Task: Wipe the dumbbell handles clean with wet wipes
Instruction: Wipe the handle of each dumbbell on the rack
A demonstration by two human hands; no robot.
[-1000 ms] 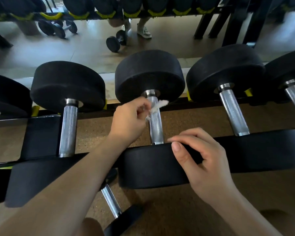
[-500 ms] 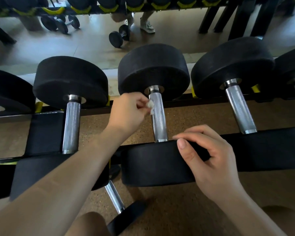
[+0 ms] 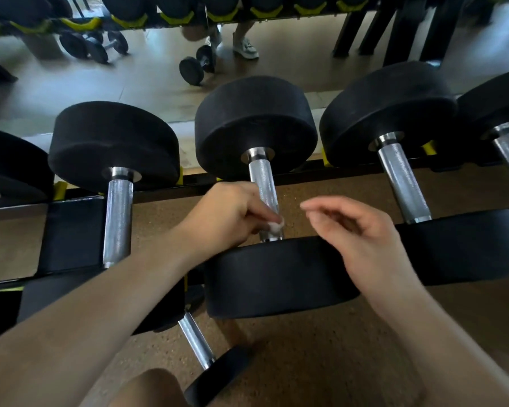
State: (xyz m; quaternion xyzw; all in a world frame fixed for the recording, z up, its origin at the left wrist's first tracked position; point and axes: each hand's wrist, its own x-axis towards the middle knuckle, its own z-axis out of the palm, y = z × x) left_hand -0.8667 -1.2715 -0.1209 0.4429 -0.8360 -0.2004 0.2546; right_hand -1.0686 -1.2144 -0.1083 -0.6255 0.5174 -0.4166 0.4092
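- Our left hand (image 3: 229,215) pinches a crumpled white wet wipe (image 3: 276,226) against the middle dumbbell handle (image 3: 262,180), at its near end by the front edge of the rack (image 3: 71,233).
- Our right hand (image 3: 362,233) hovers, blurred, over that dumbbell's near head (image 3: 276,277), fingers loosely curled, holding nothing.
- A neighbouring dumbbell (image 3: 118,218) lies beside it, toward the rack's left edge.

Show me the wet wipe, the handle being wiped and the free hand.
wet wipe (image 3: 276,226): head view, the white wad.
handle (image 3: 263,183): head view, bare knurled metal.
right hand (image 3: 363,239): head view, its back.
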